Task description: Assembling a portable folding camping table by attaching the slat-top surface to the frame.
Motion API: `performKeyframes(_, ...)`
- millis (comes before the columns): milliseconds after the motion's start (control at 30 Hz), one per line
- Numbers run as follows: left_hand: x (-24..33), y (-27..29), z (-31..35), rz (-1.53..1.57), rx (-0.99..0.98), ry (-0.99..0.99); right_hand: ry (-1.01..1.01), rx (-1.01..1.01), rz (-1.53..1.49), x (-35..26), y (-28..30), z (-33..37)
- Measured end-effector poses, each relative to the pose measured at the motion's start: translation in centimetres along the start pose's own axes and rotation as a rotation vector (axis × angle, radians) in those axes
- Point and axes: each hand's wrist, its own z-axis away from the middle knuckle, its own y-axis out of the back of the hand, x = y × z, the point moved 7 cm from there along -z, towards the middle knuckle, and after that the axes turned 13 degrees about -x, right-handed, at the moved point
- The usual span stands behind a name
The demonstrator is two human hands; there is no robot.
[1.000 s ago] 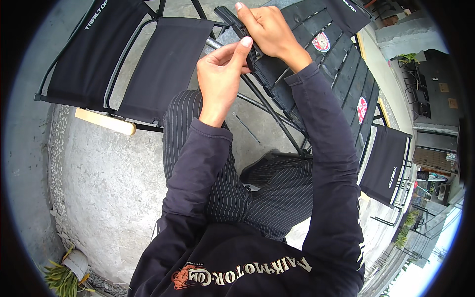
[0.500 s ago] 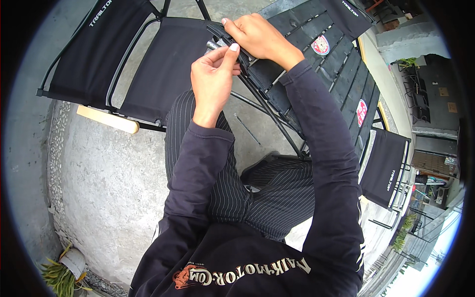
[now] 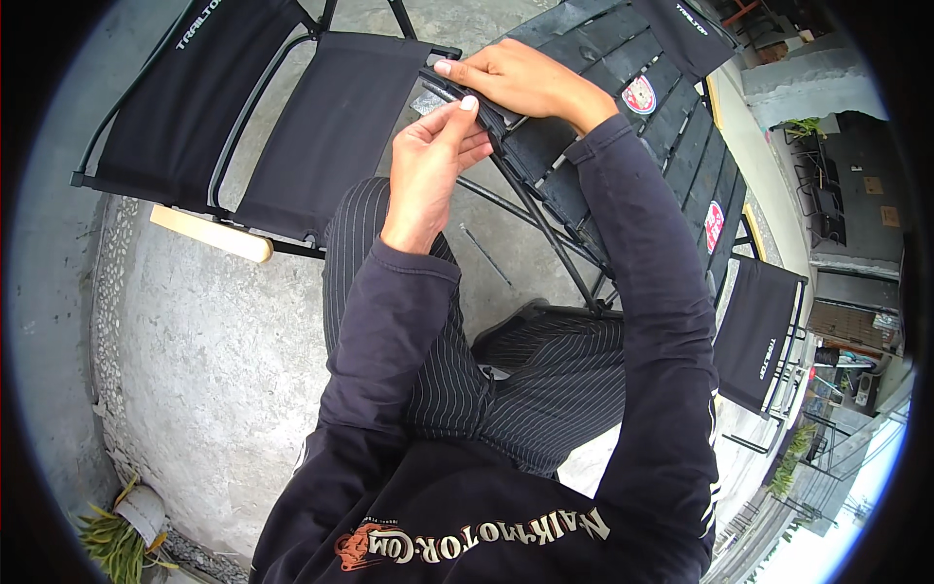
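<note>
A black slatted folding table (image 3: 671, 122) stands ahead and to the right, on thin black crossed legs (image 3: 540, 229). My right hand (image 3: 533, 83) lies over the end of its top, thumb stretched along a dark bar at the corner and fingers curled over the edge. Just below and to the left, my left hand (image 3: 428, 165) holds the same end, thumb up against the edge and fingertips bent behind it. The spot between both hands is partly hidden, so any small part there cannot be made out.
A black fabric folding chair (image 3: 326, 127) with a wooden armrest (image 3: 209, 234) stands at the left. Another black chair (image 3: 759, 331) is at the right. A thin dark rod (image 3: 486, 255) lies on the concrete floor between my legs. A potted plant (image 3: 141, 521) stands lower left.
Both hands and the table end have shifted a little to the right, away from the left chair. The grey tube end beside my left thumb no longer shows the same way.
</note>
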Motion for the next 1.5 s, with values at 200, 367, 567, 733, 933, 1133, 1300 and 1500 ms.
performKeyframes(200, 0.7, -1.1, 0.8, -0.235, -0.048, 0.053, -0.056, 0.116, 0.069, 0.4, 0.5, 0.7)
performKeyframes(367, 0.0, -0.6, 0.3, -0.221, -0.04, 0.009, -0.069, 0.063, 0.116, 0.0, 0.5, 0.5)
performKeyframes(567, -1.6, -0.9, 0.4, -0.029, -0.015, 0.008, 0.035, 0.077, 0.222, 1.4, -0.4, -0.1)
performKeyframes(733, -1.5, -0.6, 0.5, 0.02, -0.039, 0.023, -0.083, -0.193, 0.15, 0.4, -0.5, 0.2)
performKeyframes(933, -0.7, -1.0, 0.5, 0.0, -0.058, 0.034, 0.253, 0.162, 0.146, -0.1, 1.0, 4.9)
performKeyframes(1133, -0.9, -1.4, 0.2, 0.043, -0.07, 0.043, 0.328, 0.189, 0.244, -0.5, 1.5, 8.3)
performKeyframes(1300, -1.1, -1.3, -0.3, 0.046, -0.071, 0.063, 0.279, 0.221, 0.48, -0.9, 1.1, 9.6)
performKeyframes(1500, -0.3, -0.8, -0.6, -0.164, -0.073, 0.075, 0.203, 0.337, 0.847, -1.2, 0.1, 10.5)
